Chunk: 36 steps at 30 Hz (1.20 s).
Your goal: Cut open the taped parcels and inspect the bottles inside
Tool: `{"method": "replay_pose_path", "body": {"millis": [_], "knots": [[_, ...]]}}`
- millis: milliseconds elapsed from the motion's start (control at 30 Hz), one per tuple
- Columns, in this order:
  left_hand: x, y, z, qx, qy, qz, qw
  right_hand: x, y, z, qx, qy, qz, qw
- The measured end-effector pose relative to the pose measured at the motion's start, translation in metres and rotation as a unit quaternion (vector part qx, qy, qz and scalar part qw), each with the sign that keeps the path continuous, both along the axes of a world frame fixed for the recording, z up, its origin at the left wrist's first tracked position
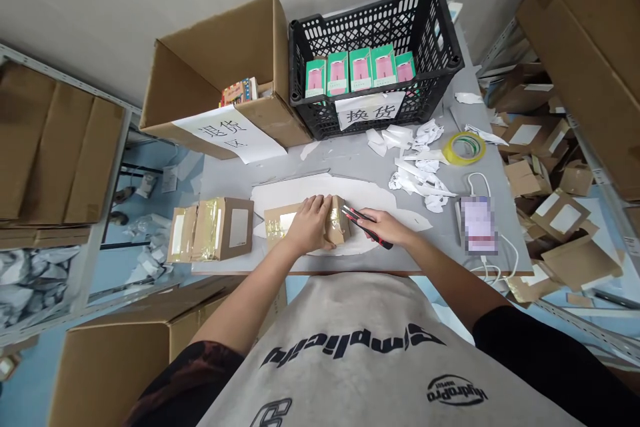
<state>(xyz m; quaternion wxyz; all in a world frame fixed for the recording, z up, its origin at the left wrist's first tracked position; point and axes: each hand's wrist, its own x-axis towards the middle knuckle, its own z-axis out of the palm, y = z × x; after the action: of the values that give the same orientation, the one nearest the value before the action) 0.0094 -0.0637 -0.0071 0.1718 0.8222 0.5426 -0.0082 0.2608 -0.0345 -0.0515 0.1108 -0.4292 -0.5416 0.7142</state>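
A small taped cardboard parcel (280, 221) lies on a white sheet (320, 190) at the front of the grey table (350, 160). My left hand (311, 220) rests flat on top of the parcel with its fingers spread, pressing it down. My right hand (387, 227) is closed round a red and black utility knife (365, 225), whose tip touches the parcel's right end. Another taped parcel (213, 229) with a white label sits to the left at the table edge.
A black crate (440, 33) holding green and pink boxes (360, 70) stands at the back, beside an open cardboard box (225, 67). Paper scraps (417, 160), a yellow tape roll (465, 147) and a phone (477, 223) on a cable lie right. Flattened cartons (555, 213) litter the floor.
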Motion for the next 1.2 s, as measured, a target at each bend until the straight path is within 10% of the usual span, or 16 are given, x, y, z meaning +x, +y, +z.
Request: {"method": "replay_pose_path", "body": {"millis": [367, 1200], "knots": [[-0.011, 0.001, -0.013, -0.030, -0.021, 0.017, 0.999, 0.010, 0.018, 0.011, 0.043, -0.039, 0.113, 0.992], [-0.013, -0.001, -0.019, -0.006, -0.058, 0.007, 0.998, 0.022, -0.011, 0.016, 0.032, -0.025, 0.110, 0.993]]}}
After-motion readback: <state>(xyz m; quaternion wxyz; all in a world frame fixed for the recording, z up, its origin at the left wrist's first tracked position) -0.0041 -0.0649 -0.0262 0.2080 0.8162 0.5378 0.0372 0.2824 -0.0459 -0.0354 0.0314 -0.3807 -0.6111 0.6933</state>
